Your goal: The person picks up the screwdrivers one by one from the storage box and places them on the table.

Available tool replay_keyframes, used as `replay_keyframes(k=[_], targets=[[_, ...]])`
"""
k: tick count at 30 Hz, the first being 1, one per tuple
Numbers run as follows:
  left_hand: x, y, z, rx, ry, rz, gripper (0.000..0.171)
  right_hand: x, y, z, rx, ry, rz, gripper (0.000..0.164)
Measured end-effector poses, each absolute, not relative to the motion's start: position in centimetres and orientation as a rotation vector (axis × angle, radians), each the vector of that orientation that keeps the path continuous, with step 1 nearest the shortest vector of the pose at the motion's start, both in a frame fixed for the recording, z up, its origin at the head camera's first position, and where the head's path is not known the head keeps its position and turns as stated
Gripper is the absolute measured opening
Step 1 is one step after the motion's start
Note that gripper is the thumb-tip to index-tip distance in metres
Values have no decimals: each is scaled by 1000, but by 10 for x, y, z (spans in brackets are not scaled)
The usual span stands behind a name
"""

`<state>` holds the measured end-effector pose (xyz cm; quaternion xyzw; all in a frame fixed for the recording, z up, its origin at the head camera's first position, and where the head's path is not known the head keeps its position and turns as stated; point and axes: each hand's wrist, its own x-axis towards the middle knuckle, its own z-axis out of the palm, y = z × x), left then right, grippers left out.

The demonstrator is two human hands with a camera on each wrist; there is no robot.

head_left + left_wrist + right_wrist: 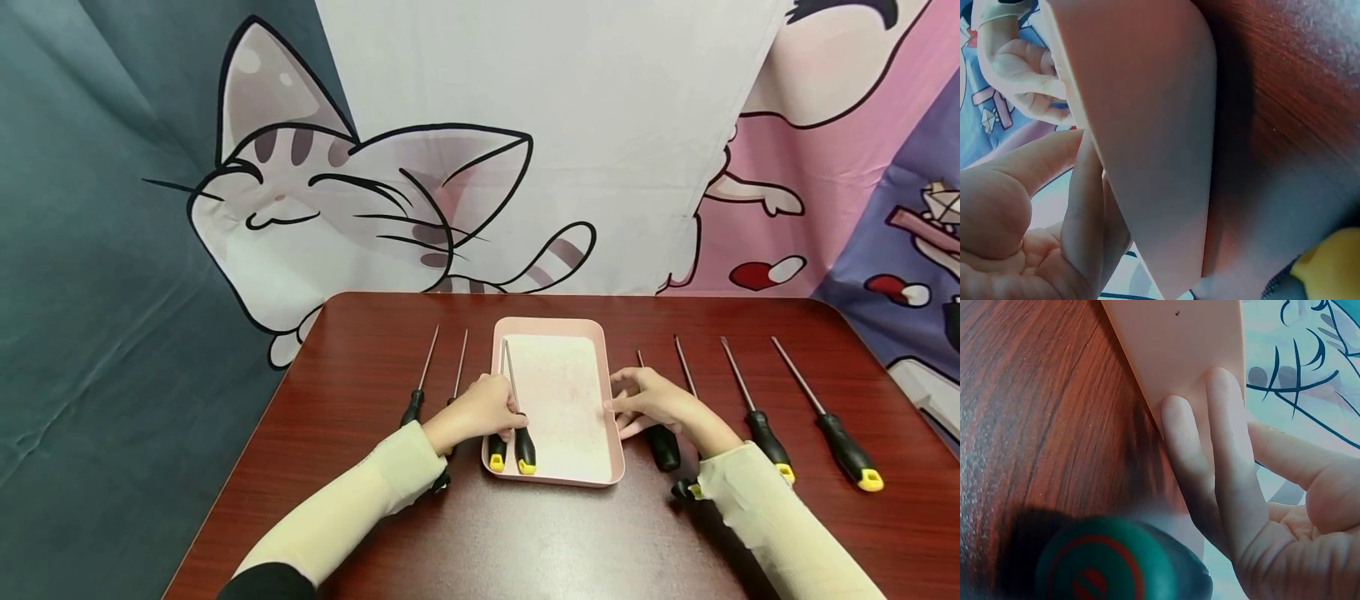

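A shallow pink tray (613, 450) with a pale floor stands in the middle of the table. Two screwdrivers with black-and-yellow handles lie in its left part. Reaching over the left rim, my left hand (483, 410) pinches the right-hand screwdriver (526, 450) near the top of its handle. The other screwdriver (497, 454) is partly covered by that hand. In the left wrist view the tray wall hides what the fingertips hold. My right hand (651, 402) holds the tray's right side, two fingers (1225, 425) flat against the outer wall and the thumb at the rim.
Left of the tray lie two screwdrivers, one (412, 408) in full view and one (461, 362) half under my left arm. On the right lie several more: a dark-handled one (664, 450), a shaft (684, 367) leading under my arm, and two black-and-yellow ones, the outermost (847, 450) farthest right.
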<state>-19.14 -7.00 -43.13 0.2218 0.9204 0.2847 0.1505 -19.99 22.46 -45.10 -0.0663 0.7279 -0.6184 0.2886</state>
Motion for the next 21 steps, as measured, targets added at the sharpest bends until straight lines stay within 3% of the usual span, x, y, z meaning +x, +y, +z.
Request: replay_keyframes(k=[4,21], targets=[[-192,-66,-433,646,2684,763,40,-200,224,-451,-191,1935,-1656,64],[-193,-58,-442,601,2784,660,39,-200,227,-453,-202,1913,-1671,62]])
